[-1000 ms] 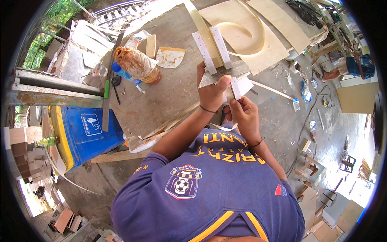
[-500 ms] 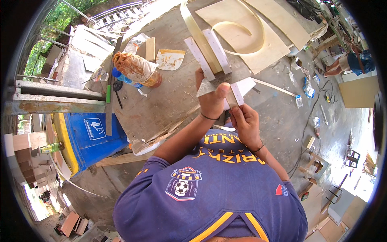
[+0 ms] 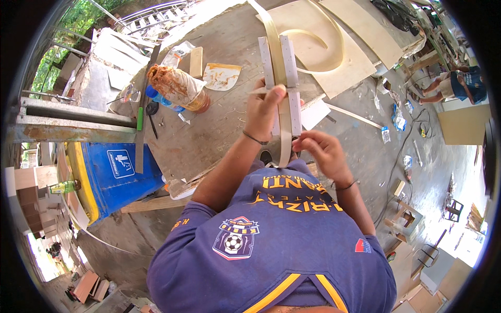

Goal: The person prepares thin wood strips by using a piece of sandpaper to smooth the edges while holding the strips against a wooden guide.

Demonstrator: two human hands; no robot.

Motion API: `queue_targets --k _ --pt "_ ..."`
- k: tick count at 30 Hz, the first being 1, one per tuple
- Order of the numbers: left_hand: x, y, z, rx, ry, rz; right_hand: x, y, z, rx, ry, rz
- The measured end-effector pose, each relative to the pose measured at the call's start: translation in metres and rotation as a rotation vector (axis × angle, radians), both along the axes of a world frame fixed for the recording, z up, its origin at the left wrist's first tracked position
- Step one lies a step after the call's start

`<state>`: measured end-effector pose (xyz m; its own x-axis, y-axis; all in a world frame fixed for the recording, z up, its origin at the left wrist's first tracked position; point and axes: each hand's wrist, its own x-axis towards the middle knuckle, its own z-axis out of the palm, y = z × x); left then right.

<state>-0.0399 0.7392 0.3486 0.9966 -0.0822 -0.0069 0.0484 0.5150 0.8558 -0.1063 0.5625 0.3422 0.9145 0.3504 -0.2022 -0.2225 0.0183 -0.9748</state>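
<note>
My left hand (image 3: 262,112) is closed around a wooden holder with two long white-faced side pieces (image 3: 290,63), thumb on top. A pale flexible strip (image 3: 276,52) runs lengthwise between these sides. Its lower end (image 3: 285,148) hangs out toward my shirt. By the holder's lower right corner is my right hand (image 3: 324,155), fingers curled and fingertips pressed together; whether they pinch anything is too small to tell. Beyond the holder, a loop of similar strip (image 3: 342,44) curves over a thin pale board (image 3: 355,68). A white piece (image 3: 314,115) shows just right of the holder.
On the worktable (image 3: 229,112) at left lie a plastic bottle smeared with brown glue (image 3: 177,88), a wood block (image 3: 195,62), a stained scraper sheet (image 3: 223,76) and a metal ruler (image 3: 140,148). A blue bin (image 3: 122,180) stands left. Cables (image 3: 417,122) cross the floor; another person (image 3: 467,83) is far right.
The holder has turned more upright and straight in my left hand. My right hand has come off its lower part and moved slightly right and down. The strip's lower end now shows below it.
</note>
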Motion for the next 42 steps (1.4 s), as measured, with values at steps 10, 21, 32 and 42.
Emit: queue_targets --k 10,21,32,42 --pt "-0.020 0.017 -0.017 -0.029 0.236 -0.328 0.130 0.014 -0.022 0.699 0.247 0.123" --pt "-0.055 0.026 -0.030 -0.120 0.371 -0.287 0.145 0.072 -0.064 1.035 0.415 0.100" --pt "-0.071 0.027 -0.015 0.017 0.288 -0.196 0.139 0.083 -0.063 1.084 0.353 0.150" --pt "-0.079 0.026 0.000 0.273 0.183 -0.108 0.138 0.072 -0.053 1.012 0.299 0.154"
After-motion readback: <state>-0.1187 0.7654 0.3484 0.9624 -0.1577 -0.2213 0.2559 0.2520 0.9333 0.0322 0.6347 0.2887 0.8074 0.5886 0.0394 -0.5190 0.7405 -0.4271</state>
